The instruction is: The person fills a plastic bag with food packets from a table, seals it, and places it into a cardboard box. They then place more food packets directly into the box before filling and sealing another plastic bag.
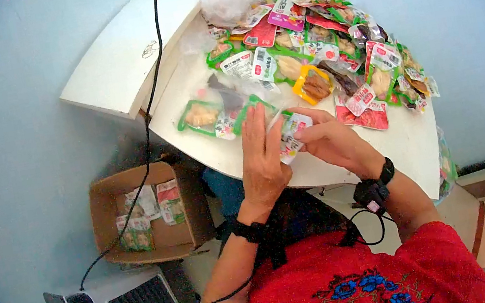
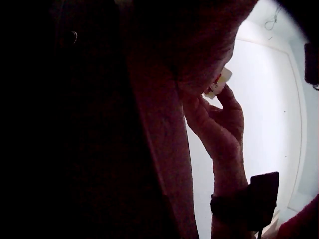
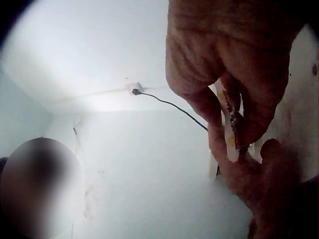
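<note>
A small white printed packet (image 1: 296, 136) is between the two hands over the table's near edge. The left hand (image 1: 261, 161) holds its left side, with long fingers extended over green-edged wrapping. From the right, the right hand (image 1: 340, 143) pinches the packet between thumb and fingers. The right wrist view shows the packet (image 3: 230, 122) edge-on, with the right hand (image 3: 232, 55) above and the left hand (image 3: 259, 179) below. Most of the left wrist view is dark; a bit of the packet (image 2: 218, 84) shows by the right hand (image 2: 222, 124). Fingers hide part of the packet.
Many sealed food packets (image 1: 289, 66) are heaped across the back and right of the white table (image 1: 411, 142). A green-edged packet (image 1: 201, 116) lies left of the hands. Below left, a cardboard box (image 1: 201, 213) holds several packets. A black cable (image 1: 149, 112) hangs at the left.
</note>
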Motion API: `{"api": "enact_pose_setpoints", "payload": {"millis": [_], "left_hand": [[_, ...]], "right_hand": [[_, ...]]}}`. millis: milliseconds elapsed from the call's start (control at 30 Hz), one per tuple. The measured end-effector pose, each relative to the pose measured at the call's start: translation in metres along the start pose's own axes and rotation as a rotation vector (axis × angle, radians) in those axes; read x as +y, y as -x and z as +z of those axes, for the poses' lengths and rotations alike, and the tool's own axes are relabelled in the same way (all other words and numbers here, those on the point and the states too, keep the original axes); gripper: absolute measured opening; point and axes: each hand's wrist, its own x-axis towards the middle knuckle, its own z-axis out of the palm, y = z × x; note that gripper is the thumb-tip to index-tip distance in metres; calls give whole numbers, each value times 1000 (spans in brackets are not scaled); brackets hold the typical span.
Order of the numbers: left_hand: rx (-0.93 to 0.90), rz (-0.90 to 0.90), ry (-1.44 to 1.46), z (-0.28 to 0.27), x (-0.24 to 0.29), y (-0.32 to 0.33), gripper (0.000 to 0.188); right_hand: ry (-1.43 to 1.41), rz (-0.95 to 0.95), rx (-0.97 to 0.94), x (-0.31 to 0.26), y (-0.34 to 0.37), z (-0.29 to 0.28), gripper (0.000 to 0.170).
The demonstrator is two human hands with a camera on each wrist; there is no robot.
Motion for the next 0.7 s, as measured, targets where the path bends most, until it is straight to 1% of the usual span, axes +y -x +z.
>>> {"api": "enact_pose_setpoints", "payload": {"millis": [100,200,300,400,500,600,700], "left_hand": [[43,7,7,3,-2,1,45],[58,19,-17,5,-5,2,44],[42,13,-60,5,-4,4,42],[34,25,-61,6,-4,5,42],[35,22,-42,6,-5,4,44],[50,33,-16,7,-7,3,46],[51,47,7,8,-7,2,50]], "right_hand": [[46,-71,-118,10,-23,-5,45],[25,-128,-136,17,-40,6,39],[-3,-157,12,31,-55,8,32],[-43,-228,165,39,-60,16,26],[222,-192,208,48,-70,2,17],[196,-242,275,49,-69,18,20],[-10,-267,348,53,-75,22,27]]}}
